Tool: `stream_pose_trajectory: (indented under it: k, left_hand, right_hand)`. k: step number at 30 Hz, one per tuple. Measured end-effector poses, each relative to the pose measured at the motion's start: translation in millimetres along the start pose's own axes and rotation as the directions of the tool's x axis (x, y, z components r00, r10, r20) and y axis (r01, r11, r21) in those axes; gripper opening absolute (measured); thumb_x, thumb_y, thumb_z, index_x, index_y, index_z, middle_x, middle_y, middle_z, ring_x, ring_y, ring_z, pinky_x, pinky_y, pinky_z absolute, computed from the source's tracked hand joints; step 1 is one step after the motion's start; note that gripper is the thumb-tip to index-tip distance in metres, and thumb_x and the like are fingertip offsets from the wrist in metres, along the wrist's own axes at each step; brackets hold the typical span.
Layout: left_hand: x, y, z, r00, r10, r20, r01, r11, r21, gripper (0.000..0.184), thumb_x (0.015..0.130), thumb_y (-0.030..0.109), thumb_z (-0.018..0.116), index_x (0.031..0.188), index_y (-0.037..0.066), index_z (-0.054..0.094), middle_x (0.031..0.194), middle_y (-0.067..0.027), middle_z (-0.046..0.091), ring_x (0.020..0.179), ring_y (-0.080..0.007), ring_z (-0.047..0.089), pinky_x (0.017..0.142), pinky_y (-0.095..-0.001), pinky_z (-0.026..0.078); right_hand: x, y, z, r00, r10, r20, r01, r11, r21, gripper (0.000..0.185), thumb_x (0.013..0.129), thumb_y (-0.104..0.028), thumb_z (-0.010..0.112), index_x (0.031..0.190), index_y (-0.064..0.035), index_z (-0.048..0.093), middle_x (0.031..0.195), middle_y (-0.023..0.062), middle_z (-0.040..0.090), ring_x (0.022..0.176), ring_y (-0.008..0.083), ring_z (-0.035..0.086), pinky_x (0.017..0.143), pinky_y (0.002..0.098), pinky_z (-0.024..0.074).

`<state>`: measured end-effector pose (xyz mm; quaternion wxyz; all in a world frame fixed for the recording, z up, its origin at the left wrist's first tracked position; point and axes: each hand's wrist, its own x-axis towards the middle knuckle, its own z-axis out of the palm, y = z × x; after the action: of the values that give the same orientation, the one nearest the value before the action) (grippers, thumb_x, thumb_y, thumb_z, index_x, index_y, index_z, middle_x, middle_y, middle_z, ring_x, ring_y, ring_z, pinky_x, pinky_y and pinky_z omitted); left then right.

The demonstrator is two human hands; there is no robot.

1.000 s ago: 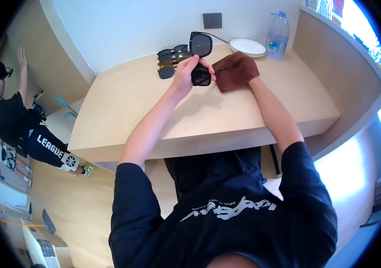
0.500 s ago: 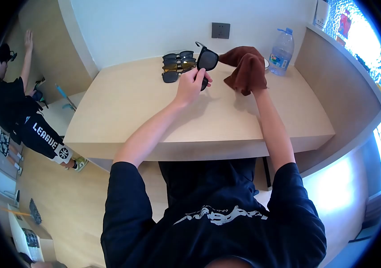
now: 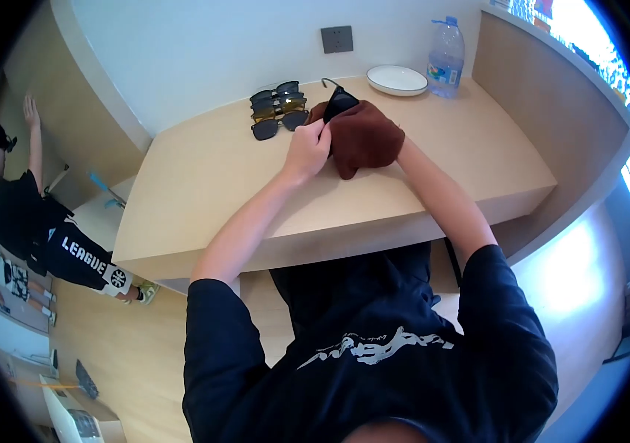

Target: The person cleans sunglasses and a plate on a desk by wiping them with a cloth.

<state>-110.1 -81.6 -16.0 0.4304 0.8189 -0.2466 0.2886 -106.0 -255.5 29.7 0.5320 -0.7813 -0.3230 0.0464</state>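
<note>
- One pair of dark sunglasses (image 3: 340,105), gripped in our left hand (image 3: 307,153) at the left side of the brown cloth (image 3: 367,140); we judge this grip steadies the frame.
- One right hand, covered by the cloth; its finger spread we cannot tell.
- Dark sunglasses, position: between our hands, partly covered by the cloth.
- Several other glasses (image 3: 265,130), on the bench (image 3: 197,192) left of the cloth, apparently aside for room.

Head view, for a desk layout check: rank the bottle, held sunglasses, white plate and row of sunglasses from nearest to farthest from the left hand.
1. Held sunglasses: in the left hand.
2. Row of sunglasses: just beyond the hand, to its left.
3. White plate: to its right, near the wall.
4. Bottle: farther right, past the plate.
</note>
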Motion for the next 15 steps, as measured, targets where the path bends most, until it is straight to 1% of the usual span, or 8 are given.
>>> stream_pose_trajectory:
  k: [1,2,3,7,10,13,14,15]
  left_hand:
    - [-4,-1,1,1.0,0.017,0.006,-0.018,0.999,0.041,0.024,0.092,0.014,0.053,0.077,-0.002,0.061,0.066,-0.026,0.058,0.063,-0.0434,0.059,0.057,-0.0464,0.046]
    - [-9,4,0,0.999,0.01,0.039,-0.012,0.999,0.048,0.024,0.092,0.014,0.053,0.077,-0.002,0.061,0.066,-0.026,0.058,0.063,-0.0434,0.059,0.057,-0.0464,0.046]
    - [-6,8,-2,0.997,0.063,0.036,-0.067,0.99,0.122,0.023,0.091,0.013,0.053,0.075,-0.002,0.059,0.066,-0.0253,0.059,0.064,-0.043,0.059,0.058,-0.048,0.047]
    - [-5,17,0,0.994,0.11,0.02,-0.112,0.966,0.234,0.025,0.09,0.014,0.054,0.071,-0.001,0.057,0.066,-0.0238,0.059,0.065,-0.0424,0.06,0.06,-0.0511,0.047]
    - [-5,18,0,0.98,0.198,0.022,-0.197,0.948,0.248,0.024,0.09,0.014,0.054,0.072,-0.002,0.058,0.066,-0.0241,0.06,0.065,-0.0425,0.06,0.06,-0.0509,0.047]
    - [-6,16,9,0.982,0.189,0.002,-0.185,0.962,0.202,0.024,0.089,0.014,0.055,0.072,-0.002,0.057,0.068,-0.0251,0.06,0.066,-0.0432,0.06,0.061,-0.051,0.047]
    - [-7,15,11,0.982,0.187,0.006,-0.184,0.962,0.204,0.024,0.089,0.014,0.055,0.072,-0.002,0.057,0.068,-0.0251,0.06,0.066,-0.0432,0.06,0.061,-0.051,0.047]
    - [-6,13,12,0.985,0.173,0.018,-0.173,0.958,0.228,0.024,0.09,0.015,0.055,0.073,-0.002,0.058,0.068,-0.0257,0.06,0.067,-0.0438,0.06,0.061,-0.0513,0.047]
  right_hand:
    - [-5,-13,-1,0.974,-0.209,0.093,0.229,0.88,-0.415,0.029,0.05,-0.019,0.067,0.078,-0.0113,0.067,0.089,0.0032,0.067,0.091,0.0183,0.064,0.085,0.0279,0.0479]
    - [-13,-21,2,0.905,-0.344,0.25,0.412,0.564,-0.715,0.033,0.049,-0.019,0.066,0.081,-0.0135,0.069,0.095,0.0004,0.067,0.101,0.0147,0.062,0.091,0.0267,0.0455]
    - [-13,-23,1,0.938,-0.191,0.288,0.345,0.542,-0.766,0.056,0.047,-0.018,0.07,0.102,-0.0144,0.067,0.122,0.0009,0.058,0.109,0.0147,0.056,0.098,0.0258,0.0406]
    - [-21,-27,-2,0.875,-0.416,0.246,0.454,0.531,-0.716,0.038,0.049,-0.018,0.066,0.087,-0.0148,0.069,0.105,0.0001,0.066,0.106,0.014,0.06,0.097,0.0262,0.0417]
    - [-24,-28,1,0.889,-0.426,0.166,0.408,0.576,-0.708,0.048,0.05,-0.019,0.065,0.097,-0.0118,0.067,0.104,0.0018,0.065,0.103,0.0156,0.061,0.098,0.0281,0.0418]
    - [-18,-10,-4,0.84,-0.509,0.188,0.461,0.487,-0.742,0.041,0.065,-0.02,0.07,0.103,-0.0051,0.063,0.1,0.0043,0.066,0.097,0.0182,0.063,0.092,0.0299,0.0474]
    - [-8,16,-4,0.925,-0.377,-0.039,0.366,0.916,-0.167,0.031,0.076,-0.019,0.067,0.103,-0.0037,0.063,0.099,0.0051,0.067,0.094,0.0183,0.064,0.087,0.0294,0.0498]
    - [0,35,-4,0.987,-0.115,-0.109,0.156,0.84,0.521,0.023,0.087,-0.019,0.064,0.103,-0.0023,0.062,0.097,0.0059,0.067,0.092,0.0185,0.065,0.083,0.0288,0.0523]
